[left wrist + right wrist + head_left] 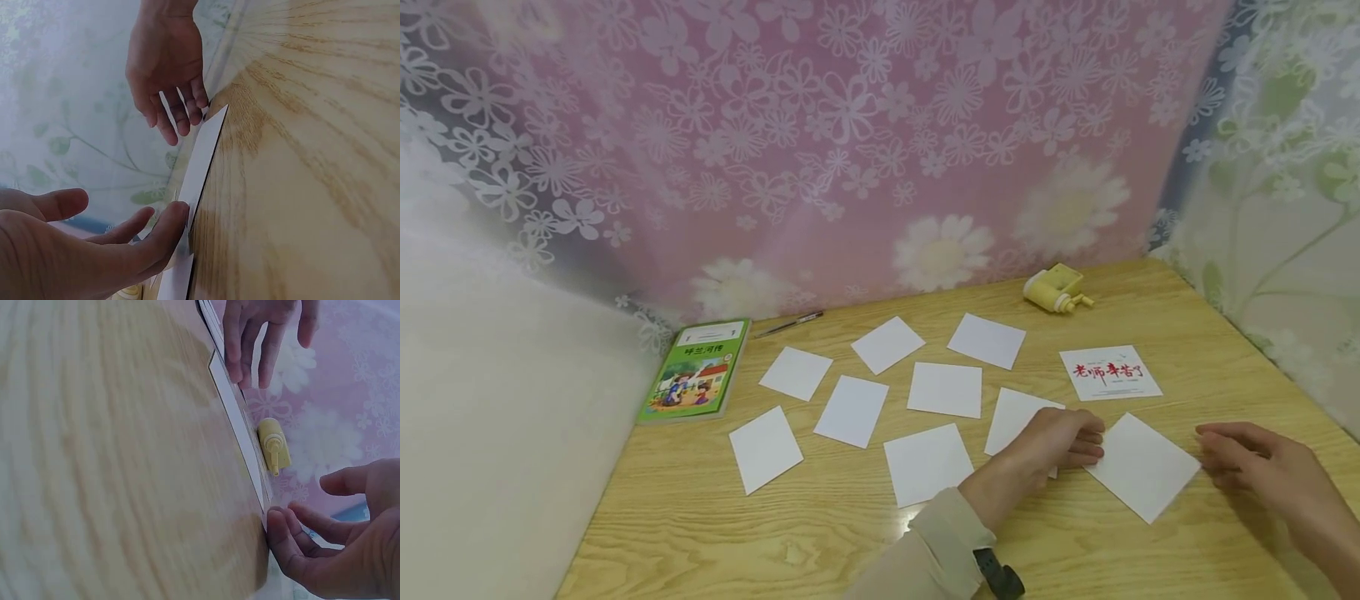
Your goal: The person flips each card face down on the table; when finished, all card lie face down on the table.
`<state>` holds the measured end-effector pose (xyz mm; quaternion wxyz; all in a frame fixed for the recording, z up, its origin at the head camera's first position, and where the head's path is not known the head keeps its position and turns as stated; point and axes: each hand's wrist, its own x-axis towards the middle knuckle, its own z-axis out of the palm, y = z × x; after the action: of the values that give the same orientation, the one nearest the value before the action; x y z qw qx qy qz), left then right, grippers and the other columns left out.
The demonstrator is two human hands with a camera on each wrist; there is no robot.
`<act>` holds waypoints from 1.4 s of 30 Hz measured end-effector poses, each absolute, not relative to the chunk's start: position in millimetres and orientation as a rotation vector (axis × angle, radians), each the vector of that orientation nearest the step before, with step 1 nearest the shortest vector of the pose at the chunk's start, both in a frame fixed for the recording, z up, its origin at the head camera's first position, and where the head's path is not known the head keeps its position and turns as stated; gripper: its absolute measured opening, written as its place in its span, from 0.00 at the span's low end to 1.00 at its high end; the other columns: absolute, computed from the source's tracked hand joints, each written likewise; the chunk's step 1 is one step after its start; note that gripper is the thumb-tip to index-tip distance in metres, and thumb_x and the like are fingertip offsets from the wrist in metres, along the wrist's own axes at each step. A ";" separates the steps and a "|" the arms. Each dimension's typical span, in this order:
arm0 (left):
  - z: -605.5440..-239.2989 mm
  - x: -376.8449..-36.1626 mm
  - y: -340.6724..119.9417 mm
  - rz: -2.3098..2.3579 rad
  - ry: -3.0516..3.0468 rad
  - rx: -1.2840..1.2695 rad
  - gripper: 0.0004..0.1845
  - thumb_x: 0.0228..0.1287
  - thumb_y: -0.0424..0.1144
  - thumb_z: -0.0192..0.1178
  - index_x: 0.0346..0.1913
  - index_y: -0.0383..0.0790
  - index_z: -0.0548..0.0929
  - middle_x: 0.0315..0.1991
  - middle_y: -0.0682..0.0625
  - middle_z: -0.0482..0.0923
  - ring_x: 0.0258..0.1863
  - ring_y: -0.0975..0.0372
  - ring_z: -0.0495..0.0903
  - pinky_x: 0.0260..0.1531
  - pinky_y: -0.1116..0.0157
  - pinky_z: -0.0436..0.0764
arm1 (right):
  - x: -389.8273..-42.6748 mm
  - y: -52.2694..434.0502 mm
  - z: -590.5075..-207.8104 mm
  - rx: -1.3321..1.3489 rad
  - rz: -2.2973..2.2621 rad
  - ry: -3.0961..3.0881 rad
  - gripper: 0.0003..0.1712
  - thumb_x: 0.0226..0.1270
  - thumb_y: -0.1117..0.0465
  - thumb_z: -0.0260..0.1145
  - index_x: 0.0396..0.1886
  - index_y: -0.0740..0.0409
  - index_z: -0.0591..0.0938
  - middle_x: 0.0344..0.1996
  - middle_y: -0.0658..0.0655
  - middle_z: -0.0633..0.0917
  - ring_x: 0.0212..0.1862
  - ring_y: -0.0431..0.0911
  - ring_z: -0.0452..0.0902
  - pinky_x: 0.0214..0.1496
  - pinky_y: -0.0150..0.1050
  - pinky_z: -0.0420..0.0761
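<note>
A white square card (1142, 468) lies on the wooden table between my two hands. At its left corner is my left hand (1063, 442), fingers loosely bent and thumb held apart in the left wrist view; its fingertips are at the card's edge. My right hand (1262, 462) is beside the right corner, with fingers relaxed and nothing gripped. The left hand and forearm partly cover another white card (1015, 417). Just behind the square card lies a card with red Chinese writing (1111, 372).
Several more blank white cards (945, 389) are spread over the table (700, 517) to the left. A green book (696, 371) and a pen (790, 324) lie at the back left. At the back right sits a yellow plastic device (1056, 289) near the flowered curtain (880, 150).
</note>
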<state>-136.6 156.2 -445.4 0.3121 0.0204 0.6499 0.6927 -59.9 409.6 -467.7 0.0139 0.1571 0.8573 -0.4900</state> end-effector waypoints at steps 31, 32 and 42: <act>-439.2 -199.1 178.8 2.165 1.569 -0.222 0.23 0.71 0.42 0.57 0.57 0.24 0.80 0.52 0.34 0.78 0.57 0.42 0.79 0.66 0.48 0.77 | -136.4 442.6 -452.5 -0.054 -2.144 2.121 0.21 0.87 0.60 0.47 0.49 0.31 0.84 0.48 0.34 0.87 0.49 0.30 0.85 0.48 0.25 0.84; -439.5 -199.4 179.6 2.170 1.549 -0.213 0.24 0.71 0.42 0.57 0.58 0.23 0.79 0.52 0.33 0.77 0.57 0.41 0.78 0.67 0.48 0.77 | -138.5 442.0 -452.7 -0.058 -2.146 2.111 0.21 0.87 0.60 0.47 0.49 0.31 0.84 0.48 0.34 0.87 0.48 0.30 0.85 0.48 0.26 0.85; -447.7 -204.0 183.8 2.217 1.423 -0.244 0.21 0.72 0.36 0.58 0.57 0.19 0.76 0.51 0.29 0.76 0.57 0.39 0.79 0.66 0.47 0.78 | -150.6 430.1 -453.8 0.025 -2.141 2.107 0.21 0.87 0.57 0.49 0.43 0.35 0.88 0.44 0.34 0.88 0.45 0.30 0.86 0.45 0.28 0.87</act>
<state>-204.0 183.8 -447.7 0.2454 -0.0895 0.5212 0.8125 -150.6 430.1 -453.8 0.0688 0.0084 0.6997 -0.7111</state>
